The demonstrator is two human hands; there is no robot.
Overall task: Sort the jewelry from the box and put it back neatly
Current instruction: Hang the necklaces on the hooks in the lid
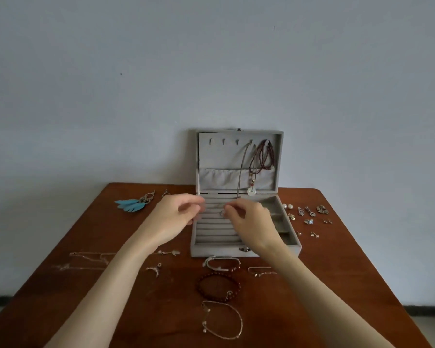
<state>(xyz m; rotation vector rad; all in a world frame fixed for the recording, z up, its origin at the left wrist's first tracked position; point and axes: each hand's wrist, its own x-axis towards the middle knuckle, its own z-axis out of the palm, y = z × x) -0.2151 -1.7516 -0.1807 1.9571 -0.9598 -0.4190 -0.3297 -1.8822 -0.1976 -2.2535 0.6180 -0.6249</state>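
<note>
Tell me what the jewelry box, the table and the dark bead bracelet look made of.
Jewelry box: grey velvety fabric covering, matte and soft-looking.
Table: reddish-brown wood or wood veneer, with a slight sheen.
Dark bead bracelet: glossy dark red beads, perhaps wood or stone.

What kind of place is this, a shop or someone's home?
Probably a plain room at home, though that is a guess. A brown wooden table stands against a bare wall, with a grey jewelry box open on it and bracelets laid out loose, no shop fittings.

Dim, flat, bluish light; soft faint shadows. Wide-angle bending bows the bench (362, 285) edges; fine detail looks soft.
</note>
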